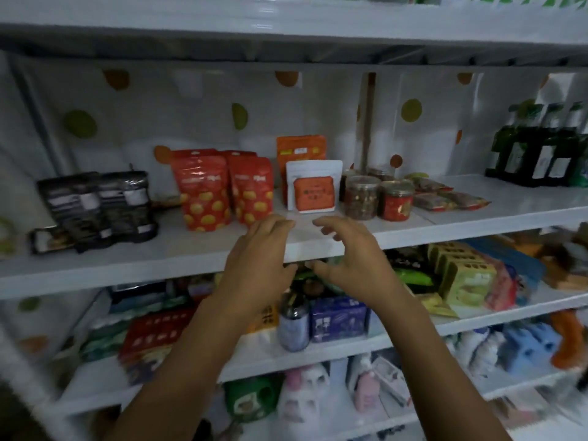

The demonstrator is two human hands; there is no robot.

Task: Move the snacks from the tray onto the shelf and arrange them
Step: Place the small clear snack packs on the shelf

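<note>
My left hand and my right hand hover side by side at the front edge of the white shelf, fingers spread and curled, holding nothing. Just beyond them stands a white pouch with an orange label, with an orange pouch behind it. To its left stand two red pouches and black pouches. To its right are clear jars with red labels and flat packets. No tray is in view.
Dark green bottles stand at the shelf's far right. The shelf below holds a blue box, a can, green boxes and red boxes. Lower shelves carry bottles and packets. Another shelf hangs overhead.
</note>
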